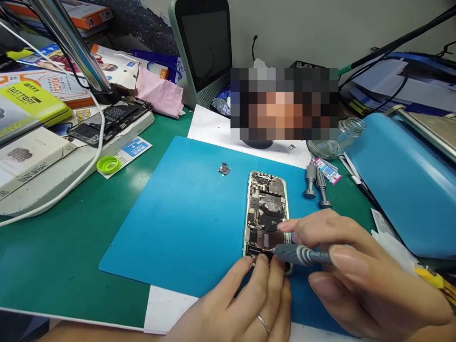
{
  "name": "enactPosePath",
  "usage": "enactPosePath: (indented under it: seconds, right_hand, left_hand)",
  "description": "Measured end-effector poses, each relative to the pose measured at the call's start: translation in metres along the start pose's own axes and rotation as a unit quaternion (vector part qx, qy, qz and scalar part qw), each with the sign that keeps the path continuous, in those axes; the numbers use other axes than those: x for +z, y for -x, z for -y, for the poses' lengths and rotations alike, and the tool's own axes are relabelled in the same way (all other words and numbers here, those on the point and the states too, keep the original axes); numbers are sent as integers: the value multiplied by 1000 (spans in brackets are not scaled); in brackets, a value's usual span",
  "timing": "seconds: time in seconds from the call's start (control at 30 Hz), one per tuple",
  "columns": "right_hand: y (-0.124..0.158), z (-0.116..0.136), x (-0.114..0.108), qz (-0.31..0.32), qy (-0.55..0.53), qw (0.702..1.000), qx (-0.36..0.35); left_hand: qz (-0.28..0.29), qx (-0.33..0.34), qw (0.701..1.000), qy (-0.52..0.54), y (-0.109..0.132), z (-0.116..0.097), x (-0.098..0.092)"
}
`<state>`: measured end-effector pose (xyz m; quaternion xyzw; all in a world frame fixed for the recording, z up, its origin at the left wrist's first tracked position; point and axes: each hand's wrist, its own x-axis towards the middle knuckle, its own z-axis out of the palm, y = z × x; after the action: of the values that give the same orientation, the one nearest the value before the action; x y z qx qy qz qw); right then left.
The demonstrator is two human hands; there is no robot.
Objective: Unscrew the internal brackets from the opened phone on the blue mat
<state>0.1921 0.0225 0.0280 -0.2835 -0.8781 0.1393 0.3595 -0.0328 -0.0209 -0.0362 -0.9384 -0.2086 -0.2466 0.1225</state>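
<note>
An opened smartphone (269, 213) lies on a blue work mat (171, 213), its inner parts bare. My left hand (245, 299), with a ring on one finger, is closed over the phone's lower end. Its fingertips rest on the bottom edge and parts there. My right hand (359, 266) grips a grey screwdriver (302, 254) between thumb and fingers. The tool's tip points left at the phone's lower section; the exact contact point is too small to make out. One right fingertip reaches the phone's right side. A small metal-and-circuit part (224, 168) sits farther back on the mat.
Two grey screwdrivers (316, 183) and a glass jar (337, 137) stand right of the phone. At left are another opened phone (114, 118), a green cap (109, 164) and a white cable (99, 137). A screen device (206, 47) is at the back.
</note>
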Motion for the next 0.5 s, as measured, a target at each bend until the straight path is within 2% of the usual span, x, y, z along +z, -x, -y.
enactPosePath:
  seconds: [0.17, 0.23, 0.33, 0.4, 0.5]
  right_hand:
    - [1, 0, 2, -12, -9, 1000, -5]
    - [1, 2, 4, -40, 2, 999, -13]
    - [-1, 5, 13, -39, -6, 999, -13]
    - [0, 3, 20, -98, -14, 994, -48]
    - [5, -1, 28, -79, 30, 995, -58]
  left_hand:
    - [-5, -10, 1000, 10, -2, 1, -1]
    - [-22, -14, 1000, 12, -2, -1, 0]
    - [-69, -36, 996, 34, -1, -6, 5]
    - [-90, -51, 993, 60, 3, -9, 13]
    - [-157, -50, 984, 64, 14, -15, 26]
